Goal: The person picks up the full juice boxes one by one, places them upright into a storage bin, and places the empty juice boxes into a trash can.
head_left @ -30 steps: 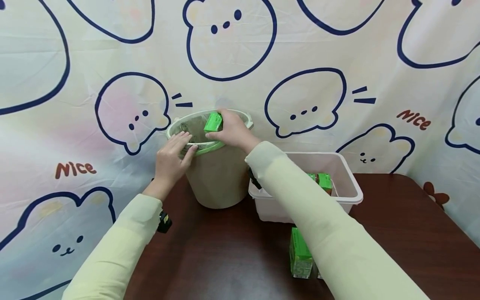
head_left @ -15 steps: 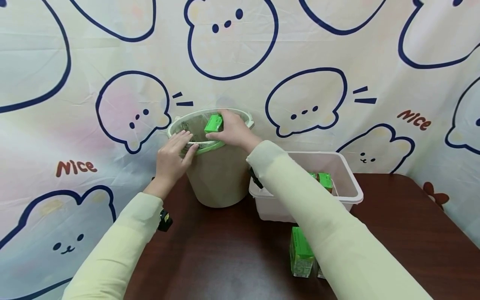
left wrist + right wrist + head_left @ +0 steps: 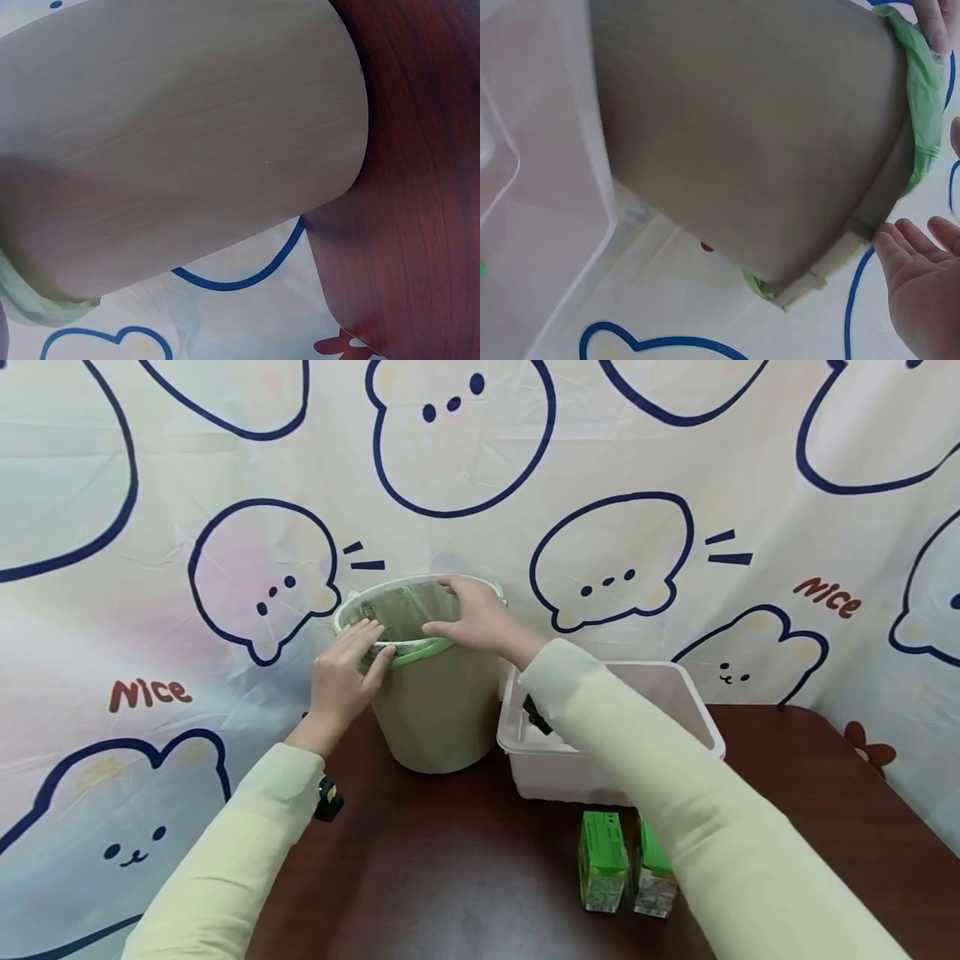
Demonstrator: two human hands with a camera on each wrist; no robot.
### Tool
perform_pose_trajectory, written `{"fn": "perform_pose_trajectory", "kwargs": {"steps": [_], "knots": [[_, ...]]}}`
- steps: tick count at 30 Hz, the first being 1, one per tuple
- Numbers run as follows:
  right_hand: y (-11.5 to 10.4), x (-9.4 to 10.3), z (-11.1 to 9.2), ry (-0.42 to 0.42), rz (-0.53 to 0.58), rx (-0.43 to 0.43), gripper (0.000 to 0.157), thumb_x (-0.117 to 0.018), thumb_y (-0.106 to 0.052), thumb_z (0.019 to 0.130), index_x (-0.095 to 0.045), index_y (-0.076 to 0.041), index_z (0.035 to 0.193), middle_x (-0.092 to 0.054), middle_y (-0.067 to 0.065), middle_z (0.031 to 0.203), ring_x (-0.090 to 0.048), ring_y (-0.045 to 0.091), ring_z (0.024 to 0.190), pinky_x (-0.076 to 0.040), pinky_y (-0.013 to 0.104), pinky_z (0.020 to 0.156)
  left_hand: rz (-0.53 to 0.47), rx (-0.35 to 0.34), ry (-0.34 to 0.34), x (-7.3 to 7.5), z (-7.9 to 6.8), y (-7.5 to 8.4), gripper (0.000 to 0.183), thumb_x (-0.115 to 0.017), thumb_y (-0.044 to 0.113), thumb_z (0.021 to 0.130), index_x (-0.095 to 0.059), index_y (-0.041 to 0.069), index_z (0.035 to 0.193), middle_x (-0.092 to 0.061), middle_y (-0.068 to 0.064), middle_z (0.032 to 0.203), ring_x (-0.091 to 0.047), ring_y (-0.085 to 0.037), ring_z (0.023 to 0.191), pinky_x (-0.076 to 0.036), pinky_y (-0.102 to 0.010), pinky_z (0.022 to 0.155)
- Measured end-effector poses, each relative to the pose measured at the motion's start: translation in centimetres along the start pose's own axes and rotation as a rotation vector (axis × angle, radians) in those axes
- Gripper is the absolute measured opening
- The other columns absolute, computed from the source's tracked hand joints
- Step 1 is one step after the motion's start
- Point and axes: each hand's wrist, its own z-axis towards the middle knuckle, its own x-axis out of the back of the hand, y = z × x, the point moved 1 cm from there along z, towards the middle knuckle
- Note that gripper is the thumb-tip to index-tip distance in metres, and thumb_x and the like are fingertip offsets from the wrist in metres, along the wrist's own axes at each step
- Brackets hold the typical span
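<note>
The bin (image 3: 435,710) stands on the surface (image 3: 465,868), directly below the fingers (image 3: 371,639) of both hands. The tub (image 3: 705,735) sits just right of the bin, touching or nearly so. Two cartons (image 3: 602,860) stand upright nearer the person than the tub, well apart from the fingers. The backdrop (image 3: 225,485) hangs behind the bin.

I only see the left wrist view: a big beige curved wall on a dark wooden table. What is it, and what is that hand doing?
Observer: It is a beige bin lined with a green bag. The left hand rests its fingers on the near rim.
Visitor: And the other hand?
Observer: The right hand is spread over the bin's mouth, holding nothing.
Visitor: Anything else on the table?
Observer: A clear plastic tub stands right of the bin, with two green cartons upright in front of it.
</note>
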Motion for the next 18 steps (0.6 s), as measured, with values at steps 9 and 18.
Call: {"fn": "perform_pose_trajectory", "kwargs": {"steps": [9, 18], "knots": [[1.8, 2.8, -4.2, -0.039, 0.004, 0.112, 0.073, -0.075, -0.031, 0.087, -0.041, 0.001, 0.144, -0.046, 0.015, 0.143, -0.045, 0.026, 0.129, -0.037, 0.033, 0.105, 0.000, 0.009, -0.013, 0.0, 0.0, 0.1, 0.038, -0.067, 0.024, 0.091, -0.068, -0.002, 0.119, -0.066, -0.018, 0.119, -0.058, -0.031, 0.117, -0.035, -0.038, 0.109], [4.6, 5.5, -10.6, 0.006, 0.044, 0.129, 0.068, -0.075, -0.030, 0.087, -0.045, -0.002, 0.142, -0.048, 0.011, 0.143, -0.046, 0.026, 0.129, -0.039, 0.037, 0.105, 0.002, -0.005, -0.012, -0.1, 0.1, 0.3, 0.038, -0.067, 0.022, 0.090, -0.067, -0.002, 0.119, -0.066, -0.019, 0.118, -0.059, -0.032, 0.117, -0.036, -0.038, 0.108]]}}
